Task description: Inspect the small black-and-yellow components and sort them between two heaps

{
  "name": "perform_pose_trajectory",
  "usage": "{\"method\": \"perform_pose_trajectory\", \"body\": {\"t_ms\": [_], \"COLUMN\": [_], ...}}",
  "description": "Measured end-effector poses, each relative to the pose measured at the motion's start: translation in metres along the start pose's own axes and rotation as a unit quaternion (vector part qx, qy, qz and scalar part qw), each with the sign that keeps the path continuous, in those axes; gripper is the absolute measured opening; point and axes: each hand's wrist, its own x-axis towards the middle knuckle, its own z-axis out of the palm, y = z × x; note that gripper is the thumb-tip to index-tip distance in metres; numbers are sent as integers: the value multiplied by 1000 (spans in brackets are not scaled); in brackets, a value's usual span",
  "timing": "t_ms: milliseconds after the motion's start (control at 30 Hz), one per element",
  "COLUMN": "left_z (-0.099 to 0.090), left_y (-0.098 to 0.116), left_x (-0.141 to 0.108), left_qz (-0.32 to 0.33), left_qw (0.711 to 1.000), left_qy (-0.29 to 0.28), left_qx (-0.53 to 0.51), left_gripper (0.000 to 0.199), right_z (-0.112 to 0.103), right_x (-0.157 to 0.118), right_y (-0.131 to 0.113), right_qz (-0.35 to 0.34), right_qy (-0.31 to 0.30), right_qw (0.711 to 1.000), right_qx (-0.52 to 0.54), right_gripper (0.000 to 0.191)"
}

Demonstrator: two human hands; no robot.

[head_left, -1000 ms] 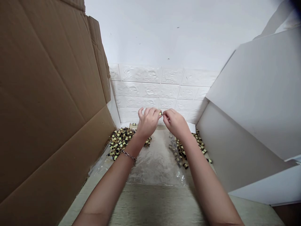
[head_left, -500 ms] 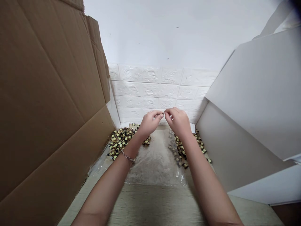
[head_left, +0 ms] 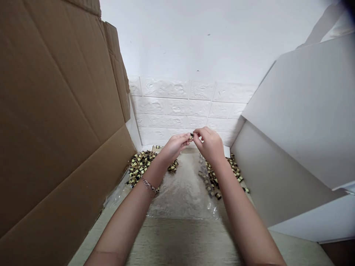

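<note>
A small yellow-and-black coil (head_left: 191,137) is held up between my two hands, above the far end of a clear plastic bag (head_left: 183,195). My left hand (head_left: 177,145) pinches it from the left, the thumb along its side and the other fingers curled below. My right hand (head_left: 208,142) has thumb and forefinger closed at the coil's dark end; the fingertips partly cover it. Beyond my left forearm lies a pile of similar coils (head_left: 138,168) with thin wire ends. A second pile of coils (head_left: 213,177) lies by my right wrist, some seen through the plastic.
A tall brown cardboard panel (head_left: 61,122) walls off the left side. White board panels (head_left: 299,111) stand on the right. At the back is a white brick-patterned wall (head_left: 172,105). The pale wood-grain tabletop (head_left: 183,240) runs toward me.
My left hand has turned and dropped slightly, so the coil now shows between the fingertips. My right hand stays nearly in place, fingers still pinched.
</note>
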Motion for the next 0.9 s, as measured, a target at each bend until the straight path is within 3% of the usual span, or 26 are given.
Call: {"method": "perform_pose_trajectory", "body": {"t_ms": [633,900], "left_z": [5,3], "left_y": [2,-7], "left_x": [-2,3], "left_qz": [-39,27], "left_qw": [996,999], "left_qy": [13,9], "left_qx": [-77,-16], "left_gripper": [15,19], "right_z": [-2,1], "right_x": [1,-1], "right_y": [-8,-8], "right_qz": [-31,-39], "right_qy": [-38,-44], "right_qw": [997,997], "right_qx": [-51,-48], "right_gripper": [19,22]}}
